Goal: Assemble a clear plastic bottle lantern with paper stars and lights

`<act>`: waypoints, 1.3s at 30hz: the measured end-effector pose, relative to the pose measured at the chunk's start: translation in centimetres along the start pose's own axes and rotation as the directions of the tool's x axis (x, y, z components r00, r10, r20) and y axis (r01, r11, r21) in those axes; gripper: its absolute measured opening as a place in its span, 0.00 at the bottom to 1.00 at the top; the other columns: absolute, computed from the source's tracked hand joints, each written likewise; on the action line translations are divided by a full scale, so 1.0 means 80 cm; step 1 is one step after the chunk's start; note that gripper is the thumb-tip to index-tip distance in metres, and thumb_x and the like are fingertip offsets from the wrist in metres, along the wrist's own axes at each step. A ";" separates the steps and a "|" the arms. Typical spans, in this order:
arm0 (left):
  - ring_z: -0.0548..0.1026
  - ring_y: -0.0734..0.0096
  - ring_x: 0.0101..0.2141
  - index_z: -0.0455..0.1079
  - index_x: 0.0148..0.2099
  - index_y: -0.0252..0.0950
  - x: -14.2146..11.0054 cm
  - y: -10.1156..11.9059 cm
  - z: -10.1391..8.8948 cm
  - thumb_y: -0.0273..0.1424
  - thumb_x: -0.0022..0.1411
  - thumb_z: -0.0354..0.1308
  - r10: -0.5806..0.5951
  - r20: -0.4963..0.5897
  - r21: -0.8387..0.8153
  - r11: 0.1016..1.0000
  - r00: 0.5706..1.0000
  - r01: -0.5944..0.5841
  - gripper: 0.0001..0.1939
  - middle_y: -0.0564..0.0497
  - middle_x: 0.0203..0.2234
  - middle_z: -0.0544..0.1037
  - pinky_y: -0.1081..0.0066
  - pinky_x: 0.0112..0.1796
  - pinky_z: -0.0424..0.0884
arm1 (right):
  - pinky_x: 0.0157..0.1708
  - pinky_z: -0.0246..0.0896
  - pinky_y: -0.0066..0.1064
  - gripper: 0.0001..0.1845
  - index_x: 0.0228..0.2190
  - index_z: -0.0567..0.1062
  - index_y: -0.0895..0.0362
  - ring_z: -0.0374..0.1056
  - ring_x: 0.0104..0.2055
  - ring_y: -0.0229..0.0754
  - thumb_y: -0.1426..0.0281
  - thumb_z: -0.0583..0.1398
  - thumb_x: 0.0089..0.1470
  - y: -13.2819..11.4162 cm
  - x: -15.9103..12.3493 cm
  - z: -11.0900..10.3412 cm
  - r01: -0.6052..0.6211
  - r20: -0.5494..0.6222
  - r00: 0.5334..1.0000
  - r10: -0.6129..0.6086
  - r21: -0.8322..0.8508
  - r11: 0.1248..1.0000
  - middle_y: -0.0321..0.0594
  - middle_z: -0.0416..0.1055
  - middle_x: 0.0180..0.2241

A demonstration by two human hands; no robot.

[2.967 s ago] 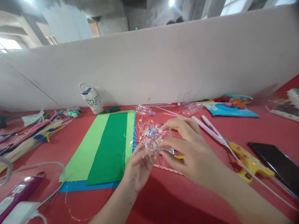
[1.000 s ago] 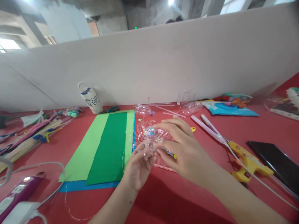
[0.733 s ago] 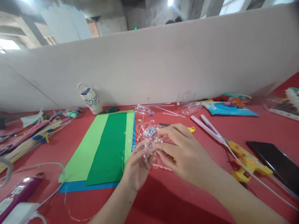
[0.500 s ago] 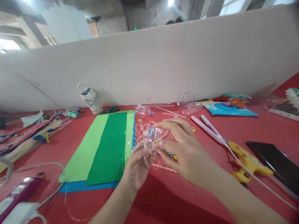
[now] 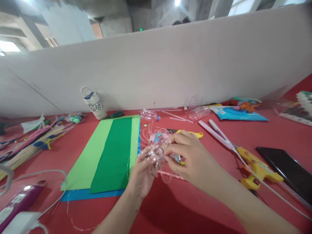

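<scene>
My left hand [image 5: 144,170] is closed around a clear plastic bottle piece [image 5: 158,151] with a round, neck-like opening facing me and curled strips fanning out behind it. My right hand [image 5: 187,154] has its thumb and fingertips pinched at the right side of this piece, touching it. Whether a separate strip lies in that pinch is hidden. Small pink and blue stars [image 5: 158,138] show among the clear curls. Yellow-handled scissors [image 5: 196,134] lie partly behind my right hand.
Green sheets [image 5: 113,152] lie left of my hands, and a tumbler [image 5: 95,105] stands by the partition. To the right are a pink straightener [image 5: 216,135], a yellow glue gun [image 5: 259,167] and a phone [image 5: 284,169]. Clear bottles [image 5: 149,115] lie behind.
My right hand has lowered and its fingers have drawn together at the plastic piece's side, uncovering the yellow scissors. The piece has tilted slightly, and my left fingers reach further over its front.
</scene>
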State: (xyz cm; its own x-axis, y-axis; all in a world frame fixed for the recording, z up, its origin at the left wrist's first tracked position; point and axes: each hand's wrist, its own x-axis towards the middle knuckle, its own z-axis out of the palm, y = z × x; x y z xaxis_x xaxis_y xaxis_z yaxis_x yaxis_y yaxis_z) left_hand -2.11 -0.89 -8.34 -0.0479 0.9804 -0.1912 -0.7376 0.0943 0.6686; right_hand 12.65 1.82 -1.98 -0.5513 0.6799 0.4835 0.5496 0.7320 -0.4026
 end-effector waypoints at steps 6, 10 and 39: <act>0.76 0.73 0.28 0.74 0.34 0.34 -0.002 -0.001 0.003 0.23 0.42 0.66 -0.001 0.001 0.037 0.999 1.000 0.001 0.12 0.51 0.27 0.79 0.75 0.33 0.71 | 0.34 0.54 0.33 0.11 0.18 0.70 0.57 0.58 0.27 0.36 0.78 0.57 0.49 0.003 0.005 -0.003 -0.109 0.132 0.986 0.101 0.052 0.993 0.33 0.66 0.21; 0.76 0.72 0.29 0.74 0.34 0.34 -0.001 -0.003 0.000 0.23 0.42 0.66 0.007 -0.016 0.038 0.999 1.000 -0.007 0.13 0.52 0.27 0.79 0.75 0.32 0.70 | 0.35 0.54 0.34 0.09 0.21 0.73 0.56 0.62 0.29 0.36 0.78 0.58 0.49 0.003 0.004 -0.002 -0.110 0.154 0.983 0.099 0.064 0.992 0.33 0.70 0.24; 0.77 0.73 0.29 0.75 0.33 0.35 -0.002 -0.002 -0.001 0.22 0.43 0.67 -0.011 0.004 -0.013 1.000 1.000 0.011 0.11 0.52 0.27 0.81 0.77 0.33 0.71 | 0.35 0.61 0.34 0.09 0.27 0.75 0.57 0.67 0.33 0.40 0.77 0.56 0.55 0.004 0.002 0.006 0.011 0.064 0.998 -0.012 0.008 1.000 0.38 0.74 0.29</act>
State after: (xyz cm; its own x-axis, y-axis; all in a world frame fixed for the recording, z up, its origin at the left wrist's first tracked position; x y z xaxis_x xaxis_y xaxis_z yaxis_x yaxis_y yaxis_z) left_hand -2.05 -1.07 -8.45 -0.0367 0.9800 -0.1955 -0.7467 0.1031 0.6572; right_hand 12.41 2.17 -2.44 -0.5970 0.6725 0.4374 0.5379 0.7401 -0.4036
